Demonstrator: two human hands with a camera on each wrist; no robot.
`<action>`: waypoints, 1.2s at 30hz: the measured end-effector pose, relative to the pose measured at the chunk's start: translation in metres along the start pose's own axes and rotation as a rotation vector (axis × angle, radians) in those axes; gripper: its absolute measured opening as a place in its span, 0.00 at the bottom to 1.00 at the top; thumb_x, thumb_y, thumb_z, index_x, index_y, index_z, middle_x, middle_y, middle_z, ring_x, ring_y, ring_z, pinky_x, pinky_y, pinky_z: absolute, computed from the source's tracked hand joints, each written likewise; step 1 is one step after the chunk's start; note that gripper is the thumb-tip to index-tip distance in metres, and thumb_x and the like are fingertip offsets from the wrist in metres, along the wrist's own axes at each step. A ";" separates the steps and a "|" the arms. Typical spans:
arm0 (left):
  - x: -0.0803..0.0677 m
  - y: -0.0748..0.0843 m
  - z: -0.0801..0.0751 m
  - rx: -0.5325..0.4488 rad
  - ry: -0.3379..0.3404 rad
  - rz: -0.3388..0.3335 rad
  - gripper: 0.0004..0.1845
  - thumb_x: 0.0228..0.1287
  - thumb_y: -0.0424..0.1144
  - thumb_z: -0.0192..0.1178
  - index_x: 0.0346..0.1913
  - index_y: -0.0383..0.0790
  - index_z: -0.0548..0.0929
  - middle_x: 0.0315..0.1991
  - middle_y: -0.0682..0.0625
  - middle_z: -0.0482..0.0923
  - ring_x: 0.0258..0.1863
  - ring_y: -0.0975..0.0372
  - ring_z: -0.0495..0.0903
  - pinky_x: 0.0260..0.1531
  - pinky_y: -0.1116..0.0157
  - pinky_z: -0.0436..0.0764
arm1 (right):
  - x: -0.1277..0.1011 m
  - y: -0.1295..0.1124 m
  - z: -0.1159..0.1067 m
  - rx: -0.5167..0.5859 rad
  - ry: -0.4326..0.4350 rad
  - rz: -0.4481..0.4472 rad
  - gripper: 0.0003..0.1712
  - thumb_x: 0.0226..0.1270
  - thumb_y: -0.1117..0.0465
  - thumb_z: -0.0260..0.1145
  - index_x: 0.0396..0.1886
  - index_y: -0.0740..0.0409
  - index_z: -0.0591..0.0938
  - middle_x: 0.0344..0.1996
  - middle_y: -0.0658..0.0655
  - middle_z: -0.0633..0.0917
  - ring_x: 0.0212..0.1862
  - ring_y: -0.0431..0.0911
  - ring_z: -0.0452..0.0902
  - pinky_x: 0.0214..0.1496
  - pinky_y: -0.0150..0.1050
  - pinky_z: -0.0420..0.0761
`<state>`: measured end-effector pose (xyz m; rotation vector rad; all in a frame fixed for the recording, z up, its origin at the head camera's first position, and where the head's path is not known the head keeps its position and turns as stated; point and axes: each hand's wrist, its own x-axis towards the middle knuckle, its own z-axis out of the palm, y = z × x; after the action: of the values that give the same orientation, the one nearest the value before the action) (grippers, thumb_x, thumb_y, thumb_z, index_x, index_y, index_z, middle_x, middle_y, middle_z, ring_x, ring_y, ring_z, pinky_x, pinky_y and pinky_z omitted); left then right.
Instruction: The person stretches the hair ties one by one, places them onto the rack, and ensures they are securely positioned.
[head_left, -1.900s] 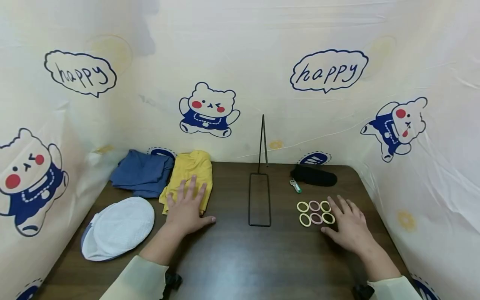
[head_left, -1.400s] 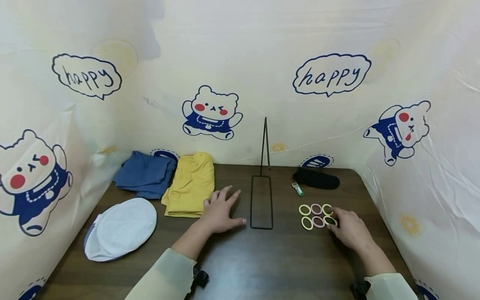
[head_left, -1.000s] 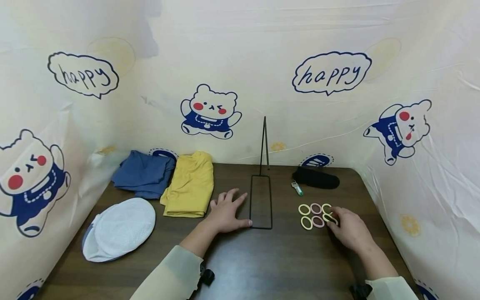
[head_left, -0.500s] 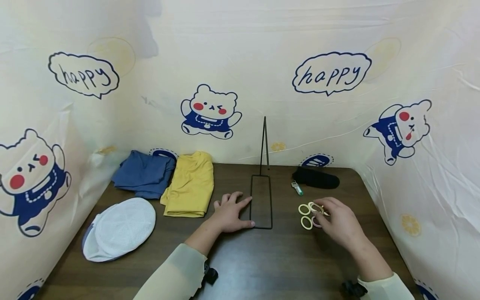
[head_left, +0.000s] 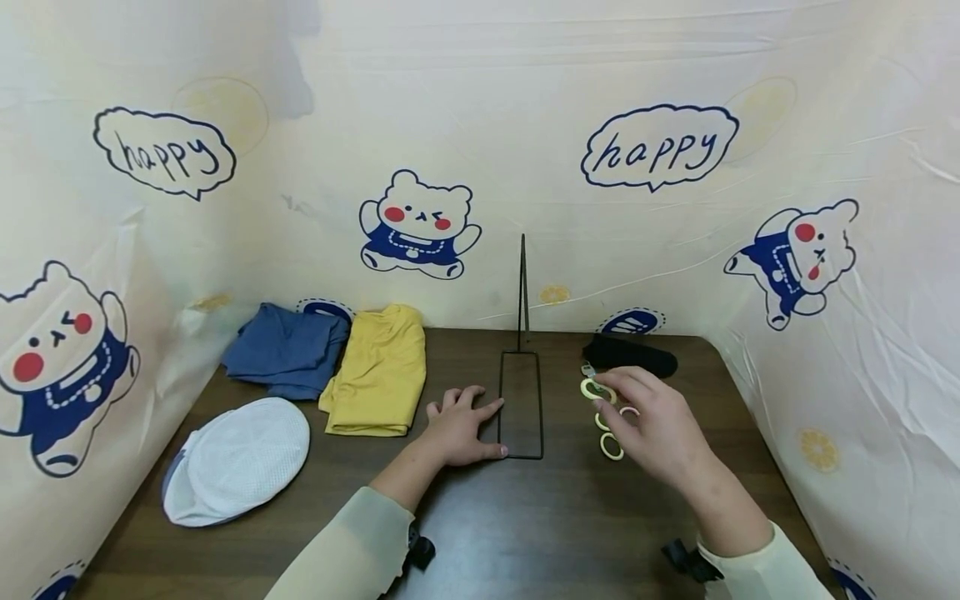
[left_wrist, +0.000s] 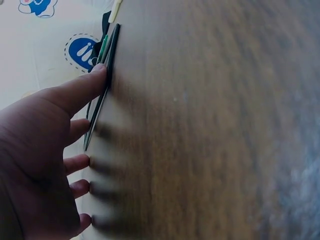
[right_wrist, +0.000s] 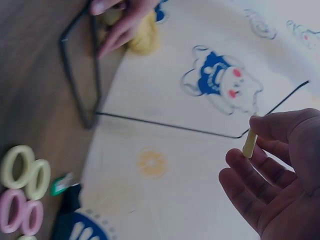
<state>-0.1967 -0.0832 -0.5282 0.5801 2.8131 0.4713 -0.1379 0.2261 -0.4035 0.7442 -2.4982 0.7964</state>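
My right hand [head_left: 660, 425] pinches a pale yellow hair tie [right_wrist: 250, 145] between thumb and fingertips, held above the tabletop. Below it lie more hair ties: a yellow one [right_wrist: 6, 167] and a pink one [right_wrist: 21, 210] show in the right wrist view, partly hidden by the hand in the head view. A black wire stand [head_left: 539, 400] has a flat rectangular base and a tall thin upright at its back. My left hand [head_left: 457, 429] is spread low at the stand's left side, thumb and index fingertips on the base bar, the other fingertips at the tabletop.
Folded blue cloth [head_left: 285, 350] and yellow cloth [head_left: 378, 371] lie at the back left, a white cap [head_left: 236, 458] before them. A long black soft item [head_left: 633, 354] and a small silver-and-green item [head_left: 588, 369] are at the back right. A printed sheet surrounds the dark table [head_left: 495, 533].
My left hand came from over the yellow cloth rightward to the stand's base. The right hand took hold of a yellow hair tie, lifted it and moved it left and away from me.
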 end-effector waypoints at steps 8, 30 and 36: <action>-0.001 0.004 -0.004 0.036 -0.051 -0.021 0.47 0.62 0.72 0.63 0.81 0.65 0.62 0.81 0.47 0.51 0.75 0.41 0.52 0.60 0.33 0.57 | 0.029 -0.028 -0.013 0.015 0.062 -0.151 0.18 0.63 0.62 0.77 0.53 0.57 0.88 0.49 0.50 0.85 0.44 0.41 0.83 0.44 0.31 0.83; 0.003 0.008 -0.005 0.083 -0.048 -0.069 0.48 0.58 0.74 0.65 0.80 0.67 0.64 0.79 0.48 0.56 0.75 0.40 0.53 0.58 0.28 0.60 | 0.077 -0.074 -0.017 0.060 0.118 -0.276 0.18 0.64 0.64 0.76 0.53 0.57 0.88 0.49 0.53 0.87 0.41 0.45 0.82 0.39 0.39 0.82; 0.004 0.007 -0.005 0.089 -0.045 -0.070 0.49 0.57 0.75 0.65 0.80 0.68 0.63 0.79 0.49 0.56 0.75 0.40 0.53 0.58 0.29 0.61 | 0.081 -0.069 -0.012 0.034 0.125 -0.268 0.17 0.64 0.63 0.76 0.52 0.57 0.89 0.49 0.54 0.87 0.41 0.46 0.82 0.38 0.42 0.82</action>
<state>-0.1988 -0.0763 -0.5220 0.5009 2.8124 0.3169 -0.1564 0.1566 -0.3246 0.9844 -2.2196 0.7637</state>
